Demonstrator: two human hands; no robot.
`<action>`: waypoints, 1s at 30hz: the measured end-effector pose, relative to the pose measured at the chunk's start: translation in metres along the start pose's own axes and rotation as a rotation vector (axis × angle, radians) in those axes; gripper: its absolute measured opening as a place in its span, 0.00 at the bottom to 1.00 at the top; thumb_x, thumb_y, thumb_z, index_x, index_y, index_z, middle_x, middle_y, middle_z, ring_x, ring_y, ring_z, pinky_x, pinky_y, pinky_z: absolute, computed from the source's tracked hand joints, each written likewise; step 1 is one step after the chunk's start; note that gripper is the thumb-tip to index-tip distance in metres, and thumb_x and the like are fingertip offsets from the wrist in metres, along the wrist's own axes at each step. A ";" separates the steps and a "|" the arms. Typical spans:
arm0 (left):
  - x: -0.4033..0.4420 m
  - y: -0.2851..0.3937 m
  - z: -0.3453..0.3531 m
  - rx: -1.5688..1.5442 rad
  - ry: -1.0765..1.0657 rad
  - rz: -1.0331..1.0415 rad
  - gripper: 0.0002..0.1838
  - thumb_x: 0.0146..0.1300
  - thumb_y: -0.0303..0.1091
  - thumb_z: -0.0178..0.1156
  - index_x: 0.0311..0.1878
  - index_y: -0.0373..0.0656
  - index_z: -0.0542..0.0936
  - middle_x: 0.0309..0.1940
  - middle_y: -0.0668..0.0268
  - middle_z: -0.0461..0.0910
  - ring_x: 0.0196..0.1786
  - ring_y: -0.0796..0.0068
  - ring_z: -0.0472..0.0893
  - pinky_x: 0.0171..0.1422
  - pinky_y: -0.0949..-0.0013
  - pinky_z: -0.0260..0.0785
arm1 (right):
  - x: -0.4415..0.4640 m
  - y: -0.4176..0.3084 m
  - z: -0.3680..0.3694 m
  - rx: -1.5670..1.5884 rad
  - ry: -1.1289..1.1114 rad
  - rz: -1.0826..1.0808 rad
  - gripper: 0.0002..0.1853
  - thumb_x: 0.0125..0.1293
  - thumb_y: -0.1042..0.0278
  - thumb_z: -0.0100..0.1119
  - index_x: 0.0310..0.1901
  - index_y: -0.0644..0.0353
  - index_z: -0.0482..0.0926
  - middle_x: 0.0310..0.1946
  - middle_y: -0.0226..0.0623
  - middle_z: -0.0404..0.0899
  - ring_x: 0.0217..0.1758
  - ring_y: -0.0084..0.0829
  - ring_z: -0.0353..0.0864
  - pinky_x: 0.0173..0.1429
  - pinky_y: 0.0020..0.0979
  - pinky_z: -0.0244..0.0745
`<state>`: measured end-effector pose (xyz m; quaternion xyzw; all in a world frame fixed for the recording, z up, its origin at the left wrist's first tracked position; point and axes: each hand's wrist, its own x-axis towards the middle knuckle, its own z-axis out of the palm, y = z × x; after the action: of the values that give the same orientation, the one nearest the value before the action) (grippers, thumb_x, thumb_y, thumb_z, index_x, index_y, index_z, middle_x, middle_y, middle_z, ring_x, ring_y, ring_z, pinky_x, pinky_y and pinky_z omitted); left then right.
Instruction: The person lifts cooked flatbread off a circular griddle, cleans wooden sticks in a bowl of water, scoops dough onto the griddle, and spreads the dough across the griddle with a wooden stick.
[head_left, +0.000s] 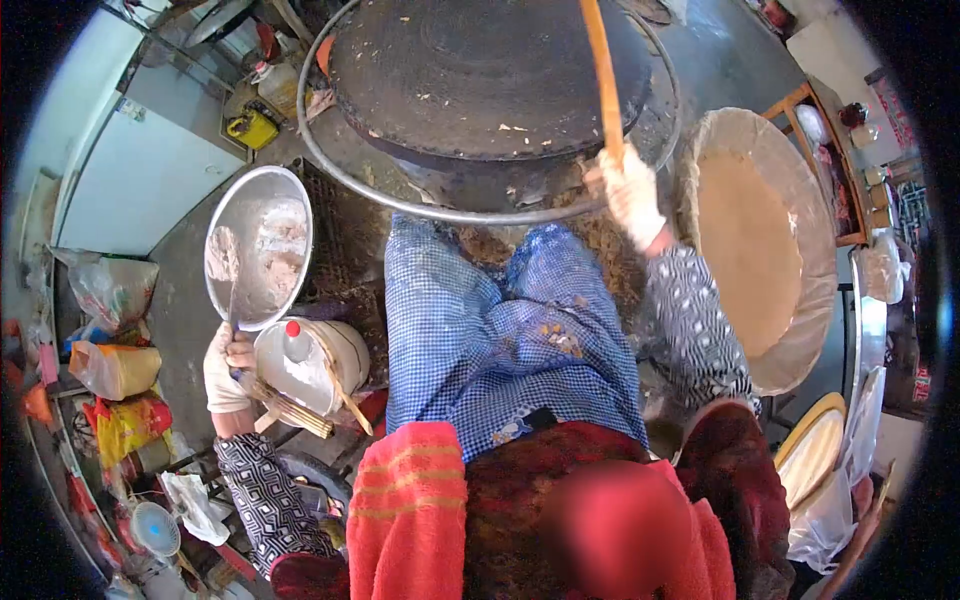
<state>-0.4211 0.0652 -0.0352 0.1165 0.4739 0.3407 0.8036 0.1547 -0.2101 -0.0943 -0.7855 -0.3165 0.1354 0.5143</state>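
My right hand, in a white glove, is closed around a long flat wooden stick that reaches out over the right side of a round black griddle. Pale crumbs are scattered on the griddle. My left hand, gloved too, grips the handle of a spatula. Its flour-coated blade rests inside a metal basin, whose inner wall carries pinkish-white, floury residue. Beside that hand stands a white bucket with a red-capped bottle and wooden sticks on it.
A metal ring circles the griddle. At right stands a large lined tub of tan batter. A yellow jug is at the upper left, and bagged goods and a small fan are at the left.
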 end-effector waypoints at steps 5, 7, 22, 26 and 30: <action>-0.033 0.000 0.094 0.252 -0.178 0.103 0.10 0.71 0.33 0.56 0.50 0.40 0.73 0.31 0.69 0.69 0.22 0.91 0.65 0.15 0.88 0.59 | 0.042 0.103 -0.030 -0.418 0.035 -0.007 0.16 0.71 0.53 0.52 0.44 0.59 0.72 0.26 0.45 0.82 0.33 0.51 0.82 0.41 0.47 0.74; -0.054 -0.018 0.150 0.331 -0.236 0.173 0.11 0.72 0.34 0.55 0.52 0.40 0.74 0.32 0.70 0.68 0.22 0.92 0.64 0.15 0.89 0.58 | 0.040 0.111 -0.017 -0.476 0.132 -0.047 0.16 0.70 0.52 0.52 0.44 0.59 0.73 0.28 0.47 0.82 0.34 0.52 0.81 0.42 0.49 0.74; -0.015 -0.213 0.338 0.913 -0.585 0.308 0.31 0.70 0.38 0.58 0.72 0.45 0.60 0.29 0.70 0.72 0.18 0.87 0.66 0.16 0.83 0.58 | 0.002 0.050 0.018 0.378 0.268 0.248 0.15 0.72 0.57 0.52 0.42 0.63 0.72 0.21 0.41 0.82 0.24 0.32 0.81 0.33 0.37 0.74; 0.048 -0.247 0.318 1.306 -0.650 0.821 0.31 0.70 0.34 0.56 0.74 0.43 0.60 0.36 0.63 0.78 0.28 0.73 0.78 0.31 0.65 0.74 | 0.052 0.066 -0.036 0.135 0.391 0.113 0.13 0.74 0.59 0.48 0.42 0.63 0.70 0.22 0.39 0.83 0.24 0.33 0.82 0.34 0.35 0.74; 0.064 -0.246 0.307 2.043 -0.415 1.371 0.36 0.60 0.25 0.56 0.72 0.63 0.65 0.37 0.56 0.74 0.36 0.56 0.81 0.40 0.56 0.77 | 0.055 0.069 -0.008 -0.002 0.376 0.333 0.16 0.74 0.53 0.49 0.43 0.60 0.69 0.21 0.38 0.83 0.23 0.35 0.82 0.31 0.36 0.74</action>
<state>-0.0345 -0.0331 -0.0435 0.9616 0.2278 0.1404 0.0619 0.2258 -0.1996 -0.1463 -0.8386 -0.0819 0.0695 0.5340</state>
